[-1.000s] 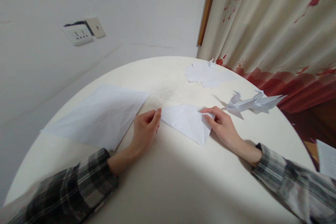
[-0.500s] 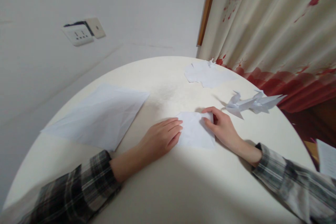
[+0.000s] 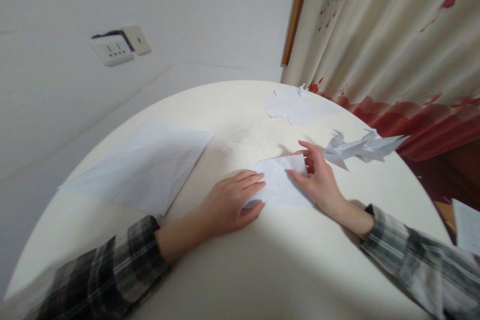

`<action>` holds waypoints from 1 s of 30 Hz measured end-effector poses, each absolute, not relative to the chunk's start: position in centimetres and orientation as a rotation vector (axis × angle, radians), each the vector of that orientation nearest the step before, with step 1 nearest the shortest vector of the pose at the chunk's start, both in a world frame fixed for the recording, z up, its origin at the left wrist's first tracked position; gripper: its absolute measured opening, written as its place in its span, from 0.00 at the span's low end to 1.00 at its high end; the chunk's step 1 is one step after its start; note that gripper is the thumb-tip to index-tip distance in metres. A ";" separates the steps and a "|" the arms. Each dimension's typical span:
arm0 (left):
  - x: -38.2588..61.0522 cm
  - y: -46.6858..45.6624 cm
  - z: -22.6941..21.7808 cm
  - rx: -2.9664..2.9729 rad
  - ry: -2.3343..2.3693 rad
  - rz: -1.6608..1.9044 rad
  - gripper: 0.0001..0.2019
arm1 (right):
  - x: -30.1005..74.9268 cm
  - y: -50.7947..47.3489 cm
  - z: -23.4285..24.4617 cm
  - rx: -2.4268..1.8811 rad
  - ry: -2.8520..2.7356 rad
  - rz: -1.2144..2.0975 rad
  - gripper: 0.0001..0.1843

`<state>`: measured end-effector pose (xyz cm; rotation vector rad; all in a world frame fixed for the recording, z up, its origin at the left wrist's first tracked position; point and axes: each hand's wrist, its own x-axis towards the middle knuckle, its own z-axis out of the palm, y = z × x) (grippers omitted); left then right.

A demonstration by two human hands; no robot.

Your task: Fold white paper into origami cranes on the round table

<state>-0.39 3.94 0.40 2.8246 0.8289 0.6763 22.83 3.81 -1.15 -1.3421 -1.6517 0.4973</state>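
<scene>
A small folded white paper lies on the round white table in front of me. My left hand rests on its left edge, fingers stretched out flat on the sheet and thumb at the lower edge. My right hand holds the paper's right side, with the thumb on top and the fingers curled behind the raised right edge. Both arms wear plaid sleeves.
A large white sheet lies to the left. Folded paper figures sit right of my right hand, and crumpled paper pieces lie at the far edge. A flowered curtain hangs at the right, and a wall socket is on the left.
The paper went from a wide triangle to a smaller folded shape. My left hand moved right onto its left edge. My right hand's fingers lifted the right edge.
</scene>
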 end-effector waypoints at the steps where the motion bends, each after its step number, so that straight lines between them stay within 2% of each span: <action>1: -0.4 3.9 0.5 2.807 0.818 0.665 0.15 | 22.9 3.8 -1.2 -1.344 -1.656 0.471 0.33; 7: -0.3 4.4 0.3 2.675 0.775 0.700 0.12 | 22.8 3.5 -1.0 -1.350 -1.674 0.384 0.30; 15: -0.1 4.6 -0.1 2.761 0.943 0.602 0.18 | 22.4 3.2 -0.4 -1.375 -1.717 0.361 0.27; 22: -0.4 4.5 -0.2 2.831 0.937 0.505 0.18 | 22.5 3.1 -0.5 -1.358 -1.766 0.335 0.26; 30: -0.5 4.6 -0.3 2.825 0.940 0.464 0.19 | 22.5 2.6 -0.7 -1.134 -1.906 0.138 0.19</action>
